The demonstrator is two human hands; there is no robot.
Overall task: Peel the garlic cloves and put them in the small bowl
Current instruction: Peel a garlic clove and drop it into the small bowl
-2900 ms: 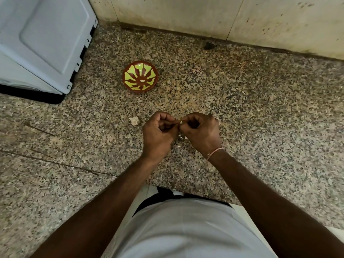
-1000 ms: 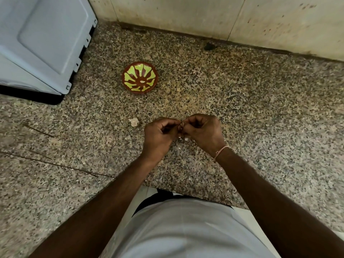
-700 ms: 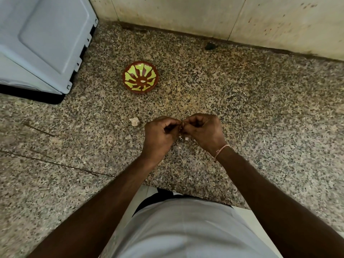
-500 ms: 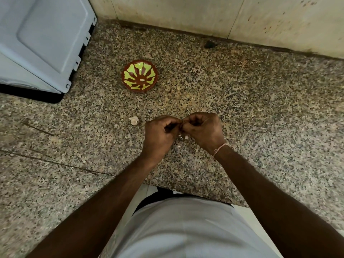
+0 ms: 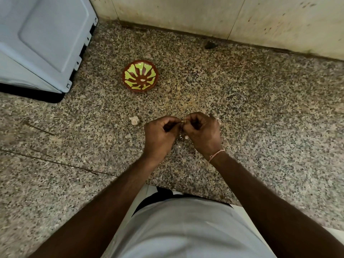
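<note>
Garlic clove (image 5: 183,121) sits pinched between the fingers of your left hand (image 5: 160,135) and right hand (image 5: 202,132), both curled tight onto it just above the desk (image 5: 260,108). So little of it shows that you cannot tell its long axis or which way it points. From the clove, the small bowl (image 5: 140,76) lies farther from you and to the left, nearer your left hand. A pale scrap (image 5: 134,120) lies beside that hand.

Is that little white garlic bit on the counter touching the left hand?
Apart. The head view shows speckled counter between the white garlic piece and the left hand.
</note>
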